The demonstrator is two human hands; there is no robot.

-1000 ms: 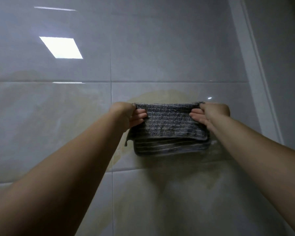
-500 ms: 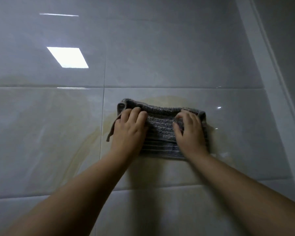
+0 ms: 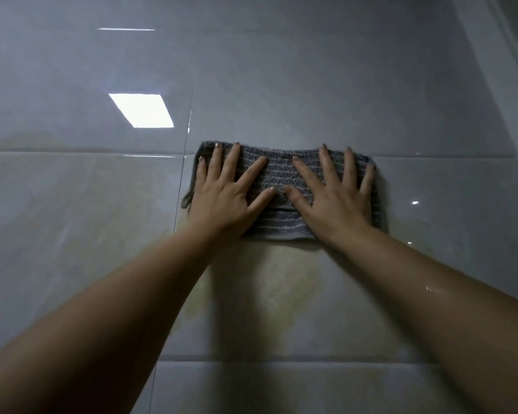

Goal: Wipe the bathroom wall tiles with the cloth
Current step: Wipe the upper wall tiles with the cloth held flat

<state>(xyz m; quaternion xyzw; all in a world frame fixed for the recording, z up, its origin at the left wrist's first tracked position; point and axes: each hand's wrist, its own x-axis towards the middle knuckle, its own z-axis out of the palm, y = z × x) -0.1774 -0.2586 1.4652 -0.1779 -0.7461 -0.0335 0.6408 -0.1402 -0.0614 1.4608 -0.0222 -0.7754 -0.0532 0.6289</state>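
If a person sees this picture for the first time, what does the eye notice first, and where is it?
First come the two spread hands, the left hand and the right hand, pressing a grey striped cloth flat against the wall tiles in the middle of the view. Next is the bright reflection of a light on the glossy tile at upper left. A yellowish stain spreads on the tile just below the cloth.

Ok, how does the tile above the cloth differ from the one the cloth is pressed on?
The upper tile is plain pale grey; the lower tile carries a yellowish-beige patch below the cloth. The lower tile bears nearly all of the cloth, pressed by the flat left hand and right hand; the upper tile meets at most its top edge. Both are glossy and meet at a horizontal grout line.
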